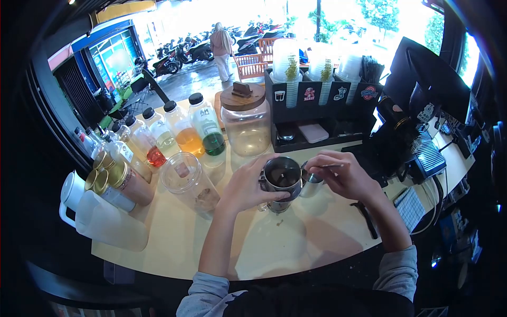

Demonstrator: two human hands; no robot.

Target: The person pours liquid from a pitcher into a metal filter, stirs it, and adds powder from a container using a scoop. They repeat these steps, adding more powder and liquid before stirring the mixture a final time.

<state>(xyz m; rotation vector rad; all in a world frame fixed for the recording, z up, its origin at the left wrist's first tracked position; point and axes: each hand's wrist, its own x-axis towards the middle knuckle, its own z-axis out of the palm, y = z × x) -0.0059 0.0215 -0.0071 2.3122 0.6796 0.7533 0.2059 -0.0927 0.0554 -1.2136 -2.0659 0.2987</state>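
In the head view, my left hand [244, 182] is wrapped around the side of a dark metal cup [282, 171], thumb across its front. Dark contents show inside the cup. Something clear, like glass, stands partly hidden beneath it. My right hand [338, 173] is closed on the thin handle of a spoon [331, 166], held just right of the cup's rim. Below the spoon a silvery round vessel shows, partly covered by my fingers. To the left of my left hand stands a clear plastic jar [182, 177] with a little something brown inside.
Capped bottles of coloured liquid [190, 140] line the left, with gold-lidded jars [119, 179] and a white jug [108, 219]. A wooden-lidded glass jar [245, 127], a black cup rack [322, 108], and a dark machine [398, 142] stand behind. A cloth [411, 208] lies right. A person [221, 50] is outside.
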